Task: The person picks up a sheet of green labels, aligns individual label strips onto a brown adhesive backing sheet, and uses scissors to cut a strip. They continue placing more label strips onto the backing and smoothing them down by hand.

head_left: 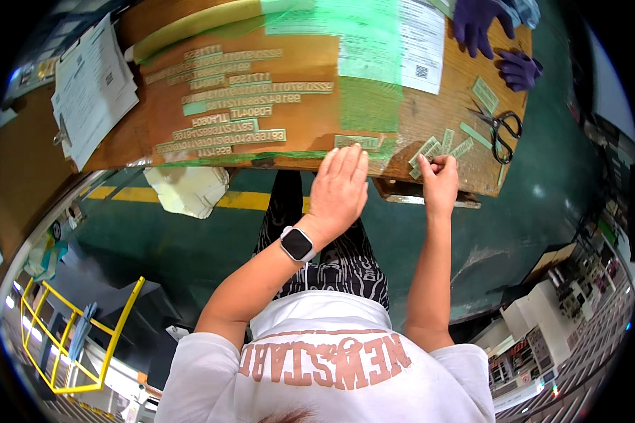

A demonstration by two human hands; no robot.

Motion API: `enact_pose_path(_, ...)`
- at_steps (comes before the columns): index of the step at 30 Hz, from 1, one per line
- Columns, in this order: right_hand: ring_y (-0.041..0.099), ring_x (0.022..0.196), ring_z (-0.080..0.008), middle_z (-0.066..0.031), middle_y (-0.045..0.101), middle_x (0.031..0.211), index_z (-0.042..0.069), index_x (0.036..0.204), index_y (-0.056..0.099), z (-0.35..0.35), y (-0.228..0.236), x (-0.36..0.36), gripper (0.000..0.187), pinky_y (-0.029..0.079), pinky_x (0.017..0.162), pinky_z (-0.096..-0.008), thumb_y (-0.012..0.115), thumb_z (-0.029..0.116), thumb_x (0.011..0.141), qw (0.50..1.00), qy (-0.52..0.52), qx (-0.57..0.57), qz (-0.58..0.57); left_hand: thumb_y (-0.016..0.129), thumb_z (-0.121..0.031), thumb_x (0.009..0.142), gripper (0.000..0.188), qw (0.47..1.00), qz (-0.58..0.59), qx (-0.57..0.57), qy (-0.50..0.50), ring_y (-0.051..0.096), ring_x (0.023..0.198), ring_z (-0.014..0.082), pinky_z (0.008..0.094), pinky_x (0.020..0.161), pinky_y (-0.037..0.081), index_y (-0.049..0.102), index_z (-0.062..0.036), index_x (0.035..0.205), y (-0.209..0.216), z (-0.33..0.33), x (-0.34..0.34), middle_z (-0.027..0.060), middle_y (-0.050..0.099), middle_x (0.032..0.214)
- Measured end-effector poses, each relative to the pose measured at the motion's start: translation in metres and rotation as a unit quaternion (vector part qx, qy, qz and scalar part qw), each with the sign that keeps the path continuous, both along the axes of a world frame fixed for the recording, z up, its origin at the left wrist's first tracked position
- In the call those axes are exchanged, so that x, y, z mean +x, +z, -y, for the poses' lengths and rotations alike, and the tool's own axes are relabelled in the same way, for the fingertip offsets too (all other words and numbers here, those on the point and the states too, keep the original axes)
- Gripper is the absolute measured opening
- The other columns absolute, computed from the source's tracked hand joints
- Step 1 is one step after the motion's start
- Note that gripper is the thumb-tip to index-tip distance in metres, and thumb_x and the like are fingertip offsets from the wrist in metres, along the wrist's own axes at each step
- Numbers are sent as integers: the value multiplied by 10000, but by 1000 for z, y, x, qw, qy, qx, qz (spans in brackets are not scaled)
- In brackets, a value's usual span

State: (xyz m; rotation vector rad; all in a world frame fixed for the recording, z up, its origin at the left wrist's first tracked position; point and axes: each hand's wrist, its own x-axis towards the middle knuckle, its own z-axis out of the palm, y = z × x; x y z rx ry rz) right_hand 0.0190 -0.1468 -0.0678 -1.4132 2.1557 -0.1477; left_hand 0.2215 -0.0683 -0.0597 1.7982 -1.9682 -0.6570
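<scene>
My left hand (340, 185) lies flat near the front edge of the wooden table, its fingers stretched out. Their tips touch a small green lettered strip (356, 142) on the brown sheet. At the table's right part, my right hand (439, 182) has thumb and fingers pinched at the edge of a green lettered strip (425, 151). More loose strips (461, 148) lie just beyond those fingers. Several rows of raised, mirrored characters (222, 134) are set out on the brown sheet (310, 63), left of my left hand. The right palm is hidden.
Black-handled scissors (504, 134) lie at the table's right edge, near another green strip (485, 94). Purple gloves (521, 70) rest at the far right corner. Printed papers (423, 49) lie partly under green film (367, 92). A clipboard with papers (95, 92) is at the left.
</scene>
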Motion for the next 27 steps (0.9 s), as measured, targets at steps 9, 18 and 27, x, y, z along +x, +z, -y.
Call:
enact_pose_path(9,511,704,-120,-17,537,775,24,925,552,-5,-3,-3,210,456,656,-281,722,137,876,987,34,-109,111,667,-162,815,495,999,-46,19,7,425,1311,300,455,1137,284,543,39,1250,3,0,-1,165,491,1370)
enact_pose_path(18,614,912,-120,-64,645,1001,37,1271,504,-21,47,116,389,499,807,-267,632,0,906,850,-14,83,520,636,-146,958,210,696,-620,216,292,570,833,54,214,720,481,599,-17,1120,19,-17,35,-13,623,935)
enact_pose_path(27,618,834,-96,-35,652,959,6,1235,551,10,51,128,329,501,734,-236,633,18,917,859,51,159,484,610,-67,945,91,780,-531,229,239,591,784,71,240,677,499,571,6,983,16,-2,74,13,617,887)
